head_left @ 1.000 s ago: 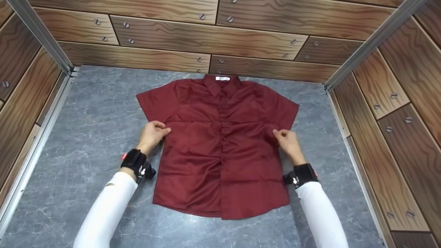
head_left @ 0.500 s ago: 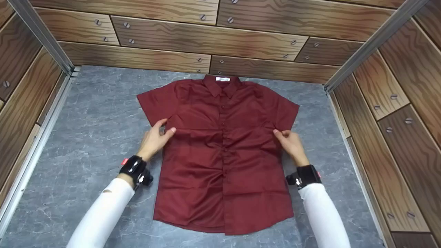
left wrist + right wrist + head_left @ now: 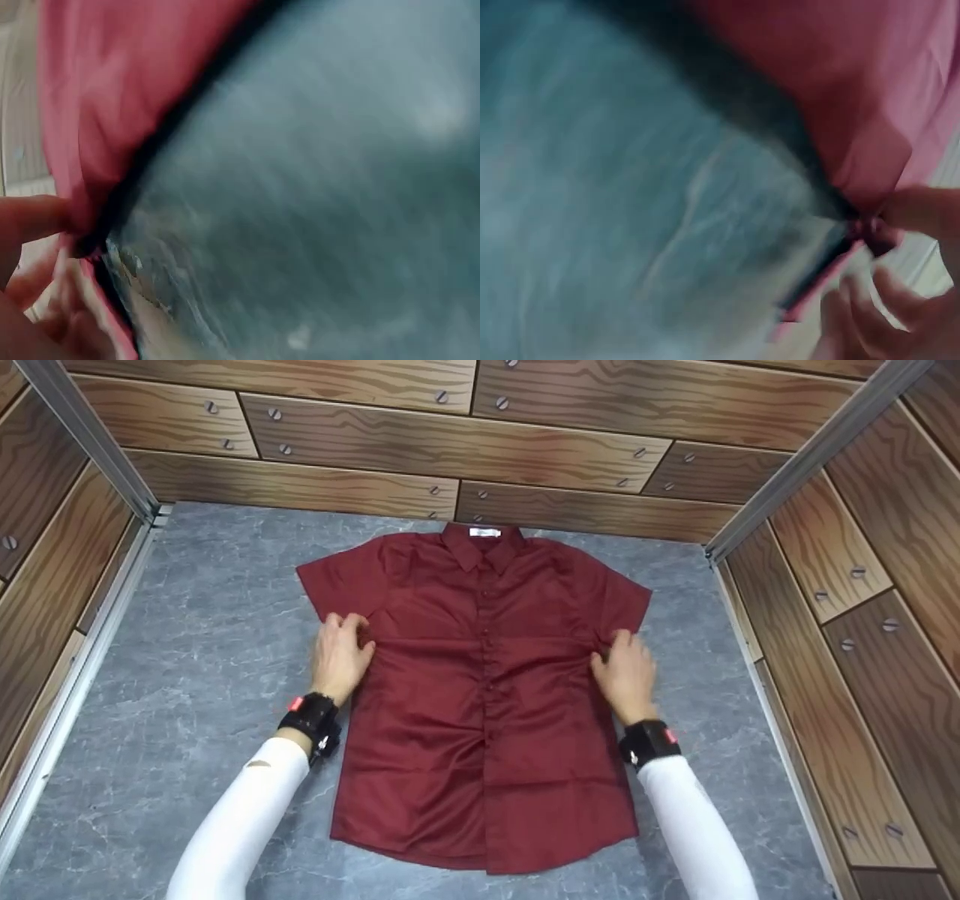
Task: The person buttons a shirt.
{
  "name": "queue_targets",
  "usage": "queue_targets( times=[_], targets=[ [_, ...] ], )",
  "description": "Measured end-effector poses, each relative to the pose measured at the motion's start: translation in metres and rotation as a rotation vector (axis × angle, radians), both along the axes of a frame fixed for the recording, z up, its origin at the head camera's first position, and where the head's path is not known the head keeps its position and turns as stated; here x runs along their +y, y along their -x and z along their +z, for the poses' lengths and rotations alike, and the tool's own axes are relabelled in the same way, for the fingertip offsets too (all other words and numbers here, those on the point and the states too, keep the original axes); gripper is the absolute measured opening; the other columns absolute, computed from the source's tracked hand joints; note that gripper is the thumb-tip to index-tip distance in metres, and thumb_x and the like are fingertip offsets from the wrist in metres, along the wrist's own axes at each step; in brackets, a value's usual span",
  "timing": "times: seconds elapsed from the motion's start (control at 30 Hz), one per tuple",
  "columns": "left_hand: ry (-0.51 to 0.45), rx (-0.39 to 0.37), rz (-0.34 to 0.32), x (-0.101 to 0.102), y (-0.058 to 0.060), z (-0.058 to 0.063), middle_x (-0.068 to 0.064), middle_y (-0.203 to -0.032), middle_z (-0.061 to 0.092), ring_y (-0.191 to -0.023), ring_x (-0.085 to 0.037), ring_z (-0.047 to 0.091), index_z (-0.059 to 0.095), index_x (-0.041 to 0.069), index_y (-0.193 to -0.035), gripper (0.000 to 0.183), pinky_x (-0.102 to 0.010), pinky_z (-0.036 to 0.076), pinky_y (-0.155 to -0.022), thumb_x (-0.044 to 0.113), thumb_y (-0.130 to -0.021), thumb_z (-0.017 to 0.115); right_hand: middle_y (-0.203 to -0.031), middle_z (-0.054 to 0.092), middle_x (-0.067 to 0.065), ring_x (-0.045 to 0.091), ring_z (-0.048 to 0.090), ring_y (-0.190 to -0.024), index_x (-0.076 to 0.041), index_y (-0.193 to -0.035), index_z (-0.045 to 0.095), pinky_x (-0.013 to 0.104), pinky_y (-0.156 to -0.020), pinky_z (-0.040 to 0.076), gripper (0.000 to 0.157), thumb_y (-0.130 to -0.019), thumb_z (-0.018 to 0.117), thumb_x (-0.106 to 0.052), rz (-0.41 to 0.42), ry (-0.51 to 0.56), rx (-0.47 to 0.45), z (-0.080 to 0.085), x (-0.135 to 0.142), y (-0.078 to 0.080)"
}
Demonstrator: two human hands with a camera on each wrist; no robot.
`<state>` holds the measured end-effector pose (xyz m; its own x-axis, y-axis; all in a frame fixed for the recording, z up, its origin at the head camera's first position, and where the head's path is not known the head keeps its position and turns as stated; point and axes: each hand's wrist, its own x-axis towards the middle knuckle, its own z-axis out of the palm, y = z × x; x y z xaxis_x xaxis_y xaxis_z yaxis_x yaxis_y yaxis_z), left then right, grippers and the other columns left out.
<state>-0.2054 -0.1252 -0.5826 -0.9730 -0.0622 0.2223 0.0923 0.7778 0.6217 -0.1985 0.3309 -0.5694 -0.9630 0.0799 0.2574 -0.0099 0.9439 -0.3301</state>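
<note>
A dark red short-sleeved button shirt [image 3: 420, 697] lies front up and spread out, collar at the far end and hem toward me. Its chest and lower front carry creases across. My left hand [image 3: 341, 658] is at the shirt's left side just below the sleeve; in the left wrist view its thumb and fingers pinch the cloth edge [image 3: 97, 172]. Opposite, my right hand [image 3: 626, 673] is below the other sleeve; the right wrist view has thumb and finger pinching a small fold of the shirt [image 3: 870, 150]. Both wrist views are blurred.
The shirt lies on a grey marbled surface [image 3: 202, 607]. Wood-patterned panels [image 3: 360, 435] wall the back and both sides, with metal rails [image 3: 90, 442] at the corners. Black wrist straps [image 3: 311, 716] with cameras sit on both wrists.
The shirt's lower part has stretched toward me, and its hem lies nearer. At half a second ago my left thumb and fingers were spread apart; now both hands have turned, fingers pointing further away.
</note>
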Motion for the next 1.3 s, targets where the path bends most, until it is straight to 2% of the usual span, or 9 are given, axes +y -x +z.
queue_targets(
  times=[0.1, 0.2, 0.33, 0.43, 0.63, 0.83, 0.97, 1.07, 1.3],
  targets=[
    [0.113, 0.062, -0.149, 0.006, -0.004, -0.003, -0.022, -0.132, 0.054, -0.125, -0.046, 0.049, 0.071, 0.01, -0.122, 0.039, -0.06, 0.04, -0.099, 0.023, -0.087, 0.082, -0.134, 0.059, 0.026, 0.052, 0.056, -0.12, -0.004, -0.135, 0.061, 0.069, -0.092, 0.045, 0.05, -0.092, 0.074, -0.024, 0.186, -0.15, 0.048, 0.001, -0.012, -0.006],
    [0.19, -0.035, -0.32, 0.011, -0.008, -0.005, -0.019, -0.162, 0.033, -0.15, -0.048, 0.022, 0.061, 0.021, -0.144, 0.065, -0.068, 0.023, -0.112, 0.044, -0.086, 0.081, -0.162, 0.038, 0.019, 0.051, 0.033, -0.146, -0.019, -0.155, 0.048, 0.074, -0.109, 0.029, 0.069, -0.096, 0.069, -0.046, 0.356, -0.196, -0.14, 0.001, -0.023, -0.011],
    [0.302, -0.258, -0.432, 0.008, -0.012, -0.005, -0.016, -0.173, 0.008, -0.156, -0.048, -0.002, 0.032, 0.029, -0.164, 0.103, -0.076, 0.004, -0.115, 0.065, -0.079, 0.079, -0.173, 0.006, 0.014, 0.051, 0.001, -0.154, -0.029, -0.167, 0.021, 0.08, -0.111, 0.008, 0.094, -0.092, 0.057, -0.073, 0.379, -0.199, -0.487, 0.002, -0.028, -0.021],
    [0.374, -0.362, -0.454, 0.004, -0.015, -0.003, -0.016, -0.173, 0.003, -0.156, -0.046, -0.005, 0.023, 0.028, -0.166, 0.114, -0.078, -0.001, -0.113, 0.073, -0.076, 0.076, -0.174, 0.001, 0.012, 0.049, -0.004, -0.155, -0.03, -0.167, 0.017, 0.082, -0.11, 0.006, 0.101, -0.088, 0.055, -0.08, 0.367, -0.196, -0.594, 0.001, -0.027, -0.025],
    [0.42, -0.404, -0.45, 0.002, -0.013, 0.001, -0.015, -0.173, 0.001, -0.157, -0.043, -0.007, 0.02, 0.026, -0.167, 0.116, -0.077, -0.005, -0.113, 0.077, -0.076, 0.073, -0.174, 0.003, 0.01, 0.047, -0.002, -0.156, -0.032, -0.167, 0.019, 0.082, -0.11, 0.009, 0.102, -0.086, 0.056, -0.082, 0.372, -0.176, -0.589, 0.0, -0.026, -0.022],
    [0.34, -0.331, -0.413, 0.001, -0.016, 0.0, -0.017, -0.173, 0.002, -0.156, -0.045, -0.005, 0.021, 0.023, -0.167, 0.113, -0.077, -0.005, -0.113, 0.078, -0.08, 0.068, -0.173, 0.009, 0.01, 0.045, 0.001, -0.157, -0.028, -0.165, 0.026, 0.077, -0.113, 0.013, 0.099, -0.087, 0.057, -0.08, 0.377, -0.14, -0.479, 0.005, -0.024, -0.02],
    [0.291, -0.227, -0.332, -0.01, -0.018, 0.002, -0.018, -0.172, 0.008, -0.156, -0.046, -0.001, 0.025, 0.018, -0.166, 0.103, -0.076, -0.003, -0.114, 0.076, -0.088, 0.061, -0.172, 0.017, 0.012, 0.046, 0.008, -0.156, -0.022, -0.163, 0.033, 0.075, -0.114, 0.014, 0.093, -0.092, 0.053, -0.077, 0.343, -0.103, -0.324, 0.015, -0.021, -0.018],
    [0.305, -0.172, -0.254, -0.022, -0.018, 0.007, -0.021, -0.171, 0.014, -0.156, -0.047, 0.003, 0.028, 0.015, -0.165, 0.097, -0.076, -0.002, -0.114, 0.074, -0.092, 0.055, -0.171, 0.018, 0.012, 0.045, 0.006, -0.156, -0.02, -0.163, 0.034, 0.075, -0.116, 0.007, 0.09, -0.095, 0.049, -0.076, 0.28, -0.095, -0.247, 0.024, -0.016, -0.012],
    [0.303, -0.144, -0.132, -0.045, -0.018, 0.016, -0.025, -0.17, 0.013, -0.154, -0.051, 0.004, 0.027, 0.013, -0.165, 0.093, -0.077, -0.004, -0.113, 0.073, -0.096, 0.049, -0.172, 0.015, 0.014, 0.045, 0.0, -0.157, -0.02, -0.164, 0.03, 0.077, -0.114, 0.0, 0.087, -0.097, 0.044, -0.074, 0.161, -0.071, -0.191, 0.036, 0.001, 0.001]
  ],
)
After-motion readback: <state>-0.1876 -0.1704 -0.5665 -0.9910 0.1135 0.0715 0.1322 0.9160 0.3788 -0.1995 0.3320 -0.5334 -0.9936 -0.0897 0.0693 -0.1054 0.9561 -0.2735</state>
